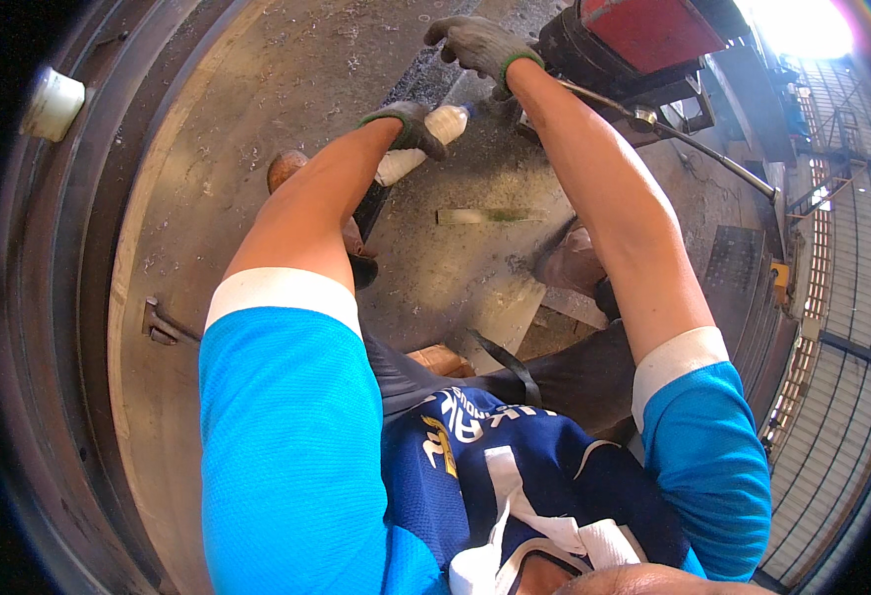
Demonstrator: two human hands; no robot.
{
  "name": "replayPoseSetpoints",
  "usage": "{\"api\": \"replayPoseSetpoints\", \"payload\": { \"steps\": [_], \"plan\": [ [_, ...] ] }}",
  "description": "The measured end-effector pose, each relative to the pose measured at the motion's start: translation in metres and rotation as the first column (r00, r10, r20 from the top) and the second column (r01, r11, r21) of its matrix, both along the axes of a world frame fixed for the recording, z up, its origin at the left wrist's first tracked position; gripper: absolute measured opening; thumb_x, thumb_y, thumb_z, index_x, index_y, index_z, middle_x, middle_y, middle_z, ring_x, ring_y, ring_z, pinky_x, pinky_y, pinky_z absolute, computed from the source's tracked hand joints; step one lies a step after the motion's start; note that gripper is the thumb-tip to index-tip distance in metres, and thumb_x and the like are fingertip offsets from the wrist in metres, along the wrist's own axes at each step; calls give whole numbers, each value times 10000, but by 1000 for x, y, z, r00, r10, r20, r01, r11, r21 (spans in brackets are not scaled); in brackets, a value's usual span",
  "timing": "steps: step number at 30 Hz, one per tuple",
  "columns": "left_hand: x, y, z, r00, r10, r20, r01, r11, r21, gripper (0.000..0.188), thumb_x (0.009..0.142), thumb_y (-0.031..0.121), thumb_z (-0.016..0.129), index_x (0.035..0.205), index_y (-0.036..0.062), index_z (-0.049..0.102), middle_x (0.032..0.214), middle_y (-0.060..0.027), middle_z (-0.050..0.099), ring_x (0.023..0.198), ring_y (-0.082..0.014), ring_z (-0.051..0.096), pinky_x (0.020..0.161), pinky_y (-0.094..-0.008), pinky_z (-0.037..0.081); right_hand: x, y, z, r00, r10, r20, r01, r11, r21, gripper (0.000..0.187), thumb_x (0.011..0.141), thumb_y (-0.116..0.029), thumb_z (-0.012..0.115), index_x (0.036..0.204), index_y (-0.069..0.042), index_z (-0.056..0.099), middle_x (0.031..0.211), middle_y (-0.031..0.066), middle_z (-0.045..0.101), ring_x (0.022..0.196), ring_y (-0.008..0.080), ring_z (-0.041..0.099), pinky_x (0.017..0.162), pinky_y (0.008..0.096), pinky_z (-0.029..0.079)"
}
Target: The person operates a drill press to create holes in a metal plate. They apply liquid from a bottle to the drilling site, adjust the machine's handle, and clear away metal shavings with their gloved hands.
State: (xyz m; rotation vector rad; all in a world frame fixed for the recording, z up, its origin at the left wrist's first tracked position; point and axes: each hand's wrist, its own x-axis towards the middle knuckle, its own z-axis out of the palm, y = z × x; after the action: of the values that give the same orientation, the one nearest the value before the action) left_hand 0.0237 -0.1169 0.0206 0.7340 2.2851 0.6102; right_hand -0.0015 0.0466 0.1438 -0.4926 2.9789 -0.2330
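Note:
My left hand point(414, 129), in a grey work glove with a green cuff, is closed around a white bottle-shaped thing point(447, 123) with a bluish tip. Its other end pokes out below my fingers. Farther off, my right hand point(475, 45), gloved the same way, has its fingers stretched to the left and apart, with nothing visible in them. It hovers by a dark metal bar point(429, 71) strewn with shavings; whether it touches the bar I cannot tell. Right of that hand stands a black machine with a red panel point(643, 32).
A long metal rod with a handle point(718, 157) slants out from the machine. Between my boots a flat strip point(490, 215) lies on the plate, where shavings are scattered. A white container point(54, 104) sits on steel beams at left. A barred wall point(852, 258) rises at right.

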Motion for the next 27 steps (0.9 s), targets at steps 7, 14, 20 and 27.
{"api": "replayPoseSetpoints", "payload": {
  "steps": [7, 14, 20, 27],
  "plan": [
    [-5, -4, 11, 990, -45, 137, 78, 965, -250, 872, 699, 591, 862, 1344, 38, 667, 1346, -218, 666, 1213, -353, 665, 990, -451, 536, 2, -7, 8, 1000, -22, 14, 21, 999, 39, 387, 960, -159, 513, 1301, -221, 686, 1262, 77, 709, 1128, 278, 672, 964, 434, 538],
    [0, 1, 1, 997, -48, -59, 32, 968, -248, 846, 600, 636, 880, 1200, 55, 745, 1187, -178, 748, 1098, -333, 723, 899, -464, 574, 7, -9, 11, 996, -69, 52, 72, 996, -52, 424, 974, -155, 455, 1340, -167, 671, 1136, 111, 767, 936, 238, 718, 843, 403, 567],
    [5, 0, 1, 928, 201, 315, -137, 967, -215, 931, 900, 702, 588, 1483, -16, 491, 1519, -237, 511, 1328, -344, 548, 1093, -455, 429, 11, -13, 18, 995, -68, 69, 74, 994, -79, 421, 975, -180, 462, 1339, -171, 672, 1156, 115, 764, 967, 244, 723, 873, 407, 564],
    [6, -2, 14, 964, 129, 233, -79, 974, -213, 834, 860, 685, 674, 1351, 12, 638, 1301, -226, 674, 1140, -301, 664, 959, -435, 515, 7, -12, 11, 999, -28, 18, 28, 1000, 9, 411, 999, -138, 441, 1341, -169, 667, 1159, 128, 763, 1008, 267, 736, 901, 409, 574]
  ]
}}
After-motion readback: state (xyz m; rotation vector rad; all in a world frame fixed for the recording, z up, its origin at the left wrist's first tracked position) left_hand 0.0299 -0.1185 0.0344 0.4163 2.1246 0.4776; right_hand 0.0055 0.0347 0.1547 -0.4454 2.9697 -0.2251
